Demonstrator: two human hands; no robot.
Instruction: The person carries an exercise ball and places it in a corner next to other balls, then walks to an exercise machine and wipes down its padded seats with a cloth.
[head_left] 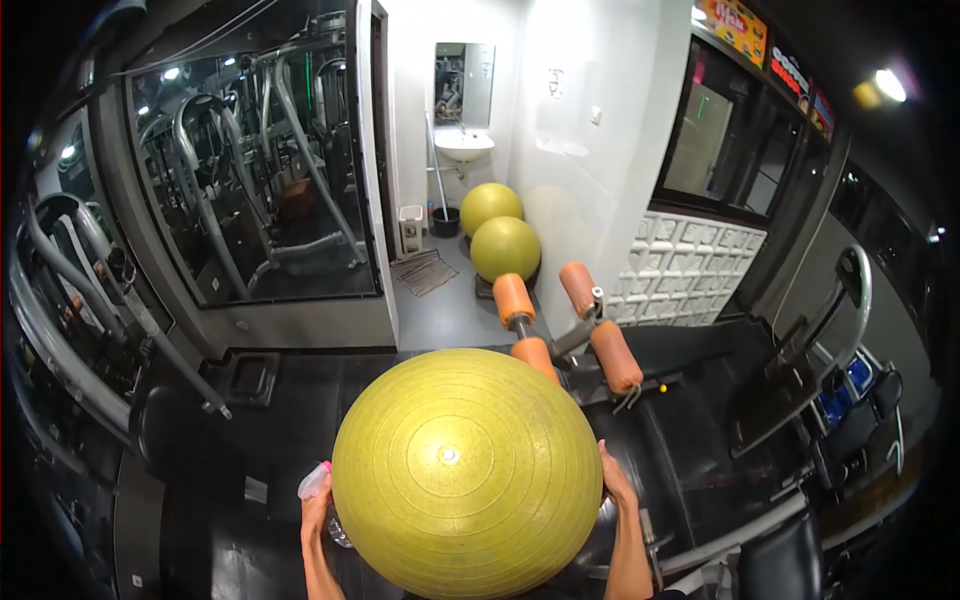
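A large yellow-green exercise ball (465, 480) fills the lower middle of the head view, its ringed face and white plug toward me. My left hand (314, 508) is at the ball's left side, mostly hidden behind it, gripping a translucent bottle with a pink tip (315, 481). Clear plastic also shows below that hand. Against the ball's right side rests my right hand (617, 482), thumb up and the other fingers largely hidden. The ball is held between both hands.
Ahead stands a bench with orange foam rollers (614, 357). Beyond it, two more exercise balls (505, 249) sit in a washroom near a sink (464, 146), a black bucket (446, 222) and a striped mat (425, 272). Gym machines (80, 300) flank both sides.
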